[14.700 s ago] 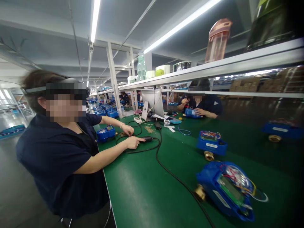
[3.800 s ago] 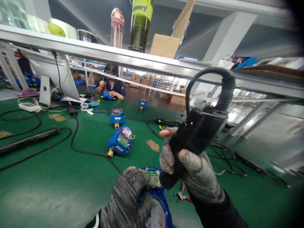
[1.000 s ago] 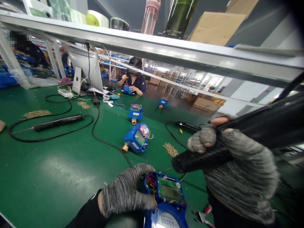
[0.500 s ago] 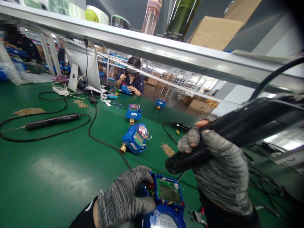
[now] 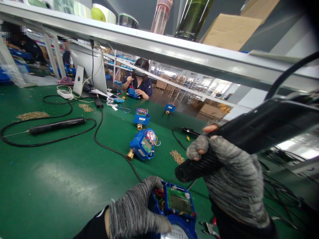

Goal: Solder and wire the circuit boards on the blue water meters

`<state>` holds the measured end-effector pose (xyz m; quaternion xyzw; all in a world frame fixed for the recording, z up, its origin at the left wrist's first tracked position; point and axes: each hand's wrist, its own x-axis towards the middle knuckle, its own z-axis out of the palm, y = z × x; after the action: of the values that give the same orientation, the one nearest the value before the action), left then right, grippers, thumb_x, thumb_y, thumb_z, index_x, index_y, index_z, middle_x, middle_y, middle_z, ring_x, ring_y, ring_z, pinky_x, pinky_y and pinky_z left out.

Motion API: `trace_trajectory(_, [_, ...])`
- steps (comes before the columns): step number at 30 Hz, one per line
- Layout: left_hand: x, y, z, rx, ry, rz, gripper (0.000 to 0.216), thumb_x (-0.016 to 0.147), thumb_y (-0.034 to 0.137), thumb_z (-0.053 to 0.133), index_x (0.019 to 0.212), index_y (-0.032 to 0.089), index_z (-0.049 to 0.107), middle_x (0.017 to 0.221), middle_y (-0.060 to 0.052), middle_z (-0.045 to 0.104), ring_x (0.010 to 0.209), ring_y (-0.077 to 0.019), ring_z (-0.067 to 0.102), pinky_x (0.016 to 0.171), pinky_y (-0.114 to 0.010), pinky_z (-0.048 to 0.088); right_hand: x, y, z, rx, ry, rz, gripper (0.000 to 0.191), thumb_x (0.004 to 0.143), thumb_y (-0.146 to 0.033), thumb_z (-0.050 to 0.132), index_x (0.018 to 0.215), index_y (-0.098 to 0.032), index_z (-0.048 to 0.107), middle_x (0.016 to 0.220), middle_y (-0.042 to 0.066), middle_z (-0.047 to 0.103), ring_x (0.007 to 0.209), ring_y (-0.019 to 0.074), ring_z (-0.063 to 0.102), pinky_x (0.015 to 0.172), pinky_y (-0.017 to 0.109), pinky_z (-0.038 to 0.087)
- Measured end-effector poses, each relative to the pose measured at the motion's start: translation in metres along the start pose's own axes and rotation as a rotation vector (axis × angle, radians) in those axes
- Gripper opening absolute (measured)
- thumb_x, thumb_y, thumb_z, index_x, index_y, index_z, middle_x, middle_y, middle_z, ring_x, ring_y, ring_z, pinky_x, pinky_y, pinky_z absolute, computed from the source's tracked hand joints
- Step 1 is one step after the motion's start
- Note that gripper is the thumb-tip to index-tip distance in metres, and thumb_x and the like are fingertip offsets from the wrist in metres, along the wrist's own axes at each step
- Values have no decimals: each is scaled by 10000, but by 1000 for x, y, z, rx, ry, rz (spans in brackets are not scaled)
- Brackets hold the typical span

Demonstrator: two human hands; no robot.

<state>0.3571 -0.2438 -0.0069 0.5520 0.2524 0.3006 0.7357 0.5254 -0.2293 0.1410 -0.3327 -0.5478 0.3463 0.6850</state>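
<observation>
My left hand (image 5: 138, 210), in a grey knit glove, is wrapped round the left side of a blue water meter (image 5: 175, 209) at the bottom edge; the meter's green circuit board and red wires show on top. My right hand (image 5: 230, 179), gloved the same way with bare fingertips, is closed round a black electric screwdriver (image 5: 249, 134). The tool slants down to the left, its tip just above the meter. Its black cable rises off to the upper right.
Green bench mat (image 5: 62, 179). More blue meters (image 5: 144, 144) (image 5: 141, 117) (image 5: 169, 107), a screw pile (image 5: 177, 156), a second black screwdriver (image 5: 56, 125) with looped cable, pliers (image 5: 209, 227), a monitor (image 5: 89, 71). A person (image 5: 139, 84) works opposite under a shelf (image 5: 174, 54) with bottles and a box.
The view has shifted slightly. My left hand and the meter sit a little lower in the picture. My right hand keeps the screwdriver at about the same slant.
</observation>
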Motion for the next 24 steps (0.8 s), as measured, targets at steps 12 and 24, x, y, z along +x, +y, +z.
trace_trajectory(12, [3, -7, 0, -123, -49, 5, 754, 623, 352, 961, 1201, 215, 496, 1202, -67, 678, 1185, -307, 623, 1086, -501, 461, 0, 11, -2, -43, -91, -16, 197, 928, -272, 823, 1039, -187, 684, 719, 10, 581, 588, 211, 547, 550, 275, 488])
trace_trajectory(24, [5, -11, -2, -51, -24, 37, 736, 638, 335, 962, 1222, 204, 535, 1189, -62, 669, 1148, -293, 634, 1057, -476, 491, 0, 16, -5, 103, -194, 1, 378, 938, -289, 810, 1261, -185, 643, 692, -9, 566, 542, 204, 487, 523, 274, 460])
